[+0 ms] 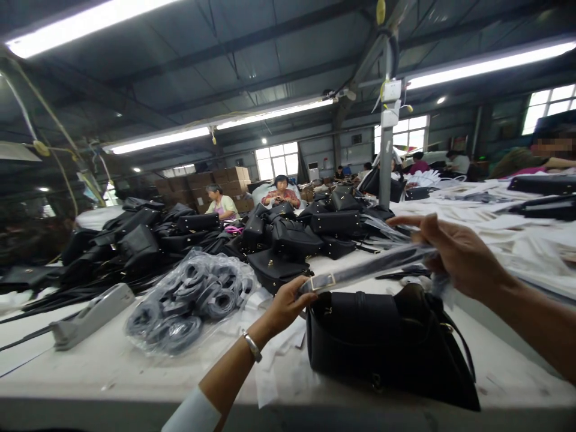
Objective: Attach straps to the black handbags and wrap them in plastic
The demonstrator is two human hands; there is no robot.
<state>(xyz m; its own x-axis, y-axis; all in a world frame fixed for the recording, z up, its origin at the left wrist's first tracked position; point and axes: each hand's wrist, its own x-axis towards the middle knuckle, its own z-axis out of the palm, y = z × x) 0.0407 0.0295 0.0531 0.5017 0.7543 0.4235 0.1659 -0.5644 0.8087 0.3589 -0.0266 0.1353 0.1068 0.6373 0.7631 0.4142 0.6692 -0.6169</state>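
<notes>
A black handbag (387,348) lies on the white table (112,372) in front of me. Above it I hold a long black strap (364,270) in a clear plastic sleeve, stretched between both hands. My left hand (288,306) pinches the strap's buckle end, just left of the bag's top. My right hand (454,252) grips the other end, fingers closed round the plastic, above the bag's right side. A metal bracelet sits on my left wrist.
A clear bag of coiled black straps (193,300) and a grey tape dispenser (90,318) lie to the left. Piles of black handbags (292,234) fill the table's far side. White paper sheets (495,222) cover the right. Several people sit behind; a post (386,144) stands mid-table.
</notes>
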